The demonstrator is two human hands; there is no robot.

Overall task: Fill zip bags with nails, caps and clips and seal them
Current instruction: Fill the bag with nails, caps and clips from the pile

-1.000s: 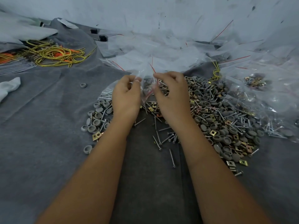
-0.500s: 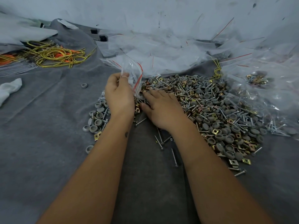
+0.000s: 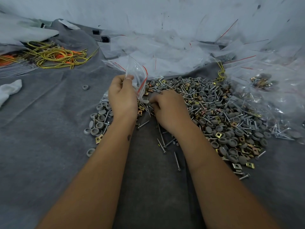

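Observation:
My left hand (image 3: 122, 96) pinches a small clear zip bag (image 3: 137, 75) with a red strip, held upright above the near left edge of the pile. A big pile of silver nails, grey caps and brass clips (image 3: 212, 111) spreads over the grey cloth. My right hand (image 3: 170, 109) lies on the pile's left edge, just right of the bag, fingers curled over the parts; its fingertips are blurred and what they hold is hidden. A smaller heap of grey caps (image 3: 99, 119) lies left of my left wrist.
Empty clear zip bags (image 3: 165, 53) are heaped behind the pile. Filled bags (image 3: 262, 83) lie at the right. Yellow and orange wires (image 3: 54, 55) sit at the far left, a white cloth (image 3: 8, 90) at the left edge. Loose nails (image 3: 176, 161) lie between my arms.
Both hands held the bag a second ago. My right hand let go and dropped onto the pile; my left hand keeps the bag raised.

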